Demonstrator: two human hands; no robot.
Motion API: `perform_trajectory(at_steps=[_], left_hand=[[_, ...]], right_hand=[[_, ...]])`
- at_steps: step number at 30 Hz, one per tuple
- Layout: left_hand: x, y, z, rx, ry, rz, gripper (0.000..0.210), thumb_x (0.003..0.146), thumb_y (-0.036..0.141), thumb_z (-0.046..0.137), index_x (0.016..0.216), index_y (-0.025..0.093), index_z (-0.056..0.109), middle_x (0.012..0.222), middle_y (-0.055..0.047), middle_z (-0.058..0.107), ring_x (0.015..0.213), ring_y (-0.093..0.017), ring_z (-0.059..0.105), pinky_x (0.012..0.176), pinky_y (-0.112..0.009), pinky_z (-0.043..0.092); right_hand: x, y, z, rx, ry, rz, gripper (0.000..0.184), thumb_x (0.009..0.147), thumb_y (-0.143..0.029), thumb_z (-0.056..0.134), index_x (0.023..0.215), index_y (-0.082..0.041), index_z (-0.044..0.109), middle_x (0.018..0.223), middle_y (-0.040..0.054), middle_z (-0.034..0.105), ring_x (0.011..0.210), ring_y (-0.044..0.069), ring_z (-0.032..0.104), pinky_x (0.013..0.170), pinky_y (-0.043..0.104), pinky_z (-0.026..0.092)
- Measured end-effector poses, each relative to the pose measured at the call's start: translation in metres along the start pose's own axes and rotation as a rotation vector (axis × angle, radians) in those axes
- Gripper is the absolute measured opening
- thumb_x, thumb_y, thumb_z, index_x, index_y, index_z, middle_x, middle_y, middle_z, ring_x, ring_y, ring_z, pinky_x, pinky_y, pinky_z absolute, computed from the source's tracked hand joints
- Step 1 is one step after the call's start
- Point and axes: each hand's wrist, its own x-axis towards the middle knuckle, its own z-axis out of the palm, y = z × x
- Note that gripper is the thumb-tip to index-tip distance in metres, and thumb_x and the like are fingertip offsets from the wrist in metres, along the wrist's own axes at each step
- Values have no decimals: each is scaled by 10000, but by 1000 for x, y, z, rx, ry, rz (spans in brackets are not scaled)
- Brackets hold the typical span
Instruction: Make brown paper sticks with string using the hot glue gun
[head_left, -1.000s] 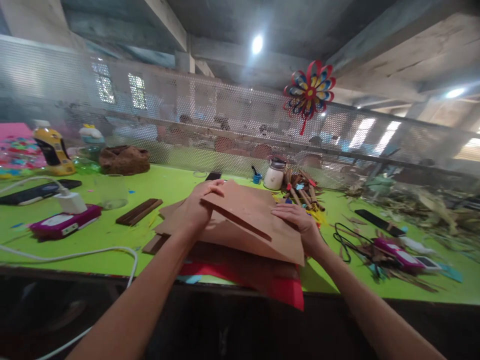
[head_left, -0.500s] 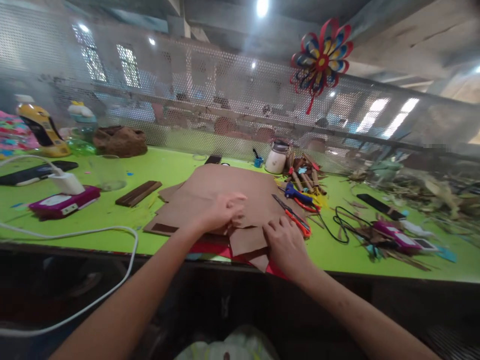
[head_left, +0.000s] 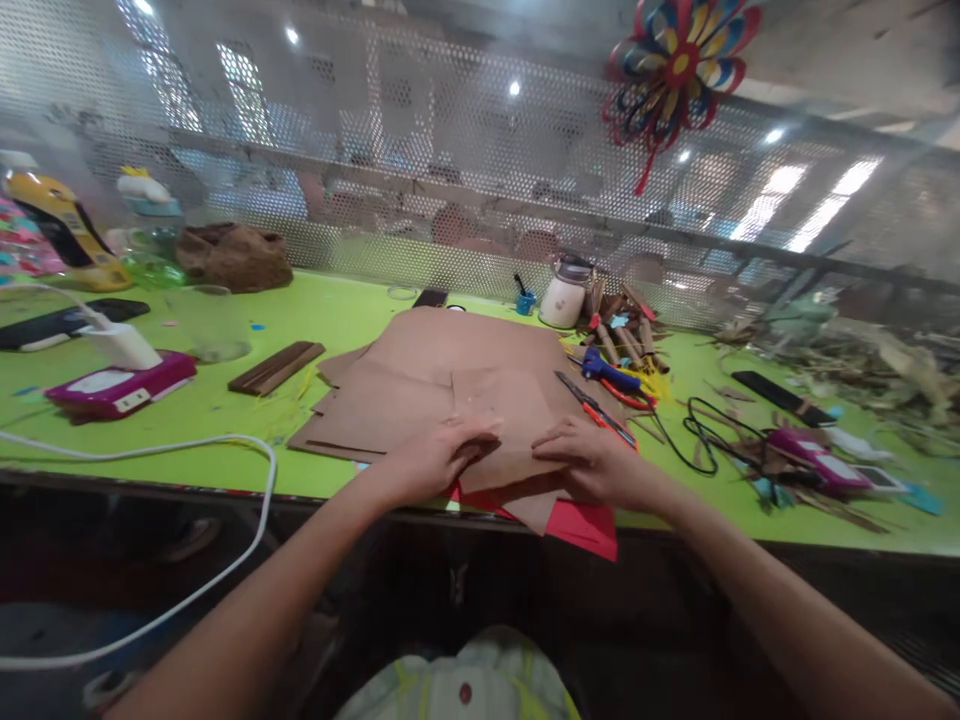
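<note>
A smaller sheet of brown paper [head_left: 504,395] lies over a stack of larger brown paper sheets [head_left: 382,400] at the table's front edge. My left hand [head_left: 431,455] rests on its near left part, fingers extended and thumb apart. At its near right edge, my right hand [head_left: 592,460] has its fingers over the top and holds it; the thumb is hidden. Red paper [head_left: 585,527] sticks out below, over the table edge. Scissors with orange-red handles [head_left: 596,408] lie just beyond my right hand, beside a blue glue gun [head_left: 611,372].
On the left are a purple power strip [head_left: 124,385], a clear cup [head_left: 214,325] and dark brown strips [head_left: 276,367]. A white jug [head_left: 564,295] and brown paper rolls [head_left: 622,335] stand behind. At right lie a black phone [head_left: 780,397], a second purple power strip [head_left: 814,462] and dry scraps [head_left: 885,375].
The smaller sheet now lies further up over the stack. My left hand has come down to its near part, and my right hand's fingers have stretched over its edge. The view has tilted down.
</note>
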Motion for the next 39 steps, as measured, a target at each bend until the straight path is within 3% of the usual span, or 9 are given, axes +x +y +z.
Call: perform_trajectory(at_steps=[3, 7, 12, 14, 16, 20, 27, 30, 39], left_hand=[[-1, 0, -3, -169, 0, -76, 566, 864, 126, 342, 1418, 229, 299, 1227, -71, 613, 1161, -152, 532, 998, -364, 393], [-1, -5, -6, -251, 73, -152, 651, 780, 95, 372, 1415, 222, 305, 1297, -79, 546, 1173, -174, 509, 984, -351, 402], [0, -3, -11, -461, 166, -303, 661, 786, 153, 371, 1428, 255, 245, 955, -27, 631, 751, -136, 605, 733, -287, 491], [0, 2, -14, -421, 236, -350, 593, 828, 215, 370, 1414, 242, 285, 845, -8, 610, 689, -137, 581, 726, -294, 481], [0, 7, -15, -309, 309, -347, 520, 872, 319, 372, 1382, 218, 361, 861, -24, 609, 808, -174, 588, 824, -335, 455], [-1, 14, -9, -100, 304, -341, 614, 859, 450, 453, 1404, 197, 326, 895, -54, 626, 907, -240, 589, 849, -391, 442], [-3, 14, 11, 109, 402, -376, 633, 800, 246, 553, 1389, 208, 323, 910, -46, 625, 884, -221, 598, 809, -349, 455], [-2, 15, 12, 116, 386, -435, 609, 812, 202, 527, 1386, 188, 323, 815, -18, 610, 809, -196, 593, 784, -334, 455], [4, 12, 15, 205, 347, -486, 547, 818, 178, 510, 1347, 173, 373, 924, -58, 623, 869, -211, 592, 787, -349, 460]], right_hand=[[7, 16, -12, 187, -42, 186, 238, 828, -277, 526, 962, -204, 709, 918, 47, 699, 867, 179, 608, 794, 290, 464], [19, 37, -13, 369, -94, 387, 312, 781, -413, 568, 868, -148, 708, 738, 15, 676, 690, 169, 594, 617, 243, 449], [27, 44, 4, 393, 5, 439, 314, 783, -433, 564, 772, -135, 663, 643, -8, 606, 594, 130, 527, 539, 219, 376], [29, 39, 9, 326, 55, 441, 283, 803, -406, 547, 769, -145, 653, 657, -7, 609, 607, 130, 523, 545, 220, 361], [30, 33, 11, 184, 88, 446, 265, 818, -380, 532, 727, -153, 635, 653, -1, 612, 610, 134, 518, 548, 227, 342], [30, 27, 14, -51, 135, 444, 247, 829, -343, 529, 675, -164, 602, 643, 24, 628, 588, 142, 510, 553, 244, 320], [27, 28, 23, -145, 196, 407, 216, 854, -327, 507, 740, -168, 599, 719, 62, 657, 634, 168, 544, 582, 256, 327], [25, 27, 25, -147, 235, 400, 233, 865, -338, 500, 714, -176, 573, 678, 40, 628, 618, 165, 531, 585, 259, 328], [23, 36, 22, -41, 239, 501, 307, 848, -386, 550, 614, -189, 571, 535, -11, 575, 537, 141, 523, 534, 245, 307]])
